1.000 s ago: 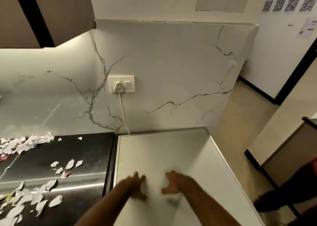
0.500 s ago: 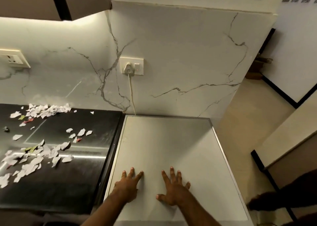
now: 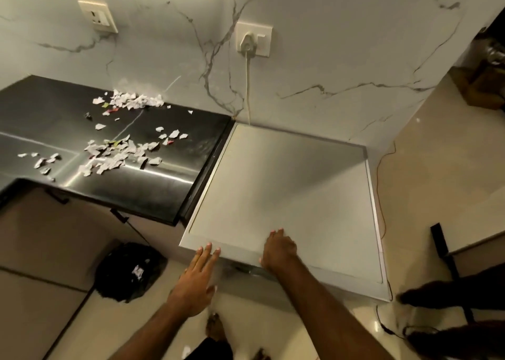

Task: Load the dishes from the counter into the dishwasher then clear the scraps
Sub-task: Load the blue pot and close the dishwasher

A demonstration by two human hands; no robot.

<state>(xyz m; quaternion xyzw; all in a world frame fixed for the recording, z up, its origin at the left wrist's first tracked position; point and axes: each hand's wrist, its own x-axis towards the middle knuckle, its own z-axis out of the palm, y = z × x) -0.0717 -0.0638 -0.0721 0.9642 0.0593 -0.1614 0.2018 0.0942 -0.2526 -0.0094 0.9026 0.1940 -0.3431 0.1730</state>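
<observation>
Scraps litter the counter, a bin bag just below

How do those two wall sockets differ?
The left socket has nothing plugged in; the right socket holds a white plug and cord. The left socket is above the black counter, the right socket above the white top. Both are pale plates on the marbled wall.

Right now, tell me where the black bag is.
In the head view, the black bag sits on the floor at lower left, below the front edge of the black counter and just left of the left hand.
</observation>
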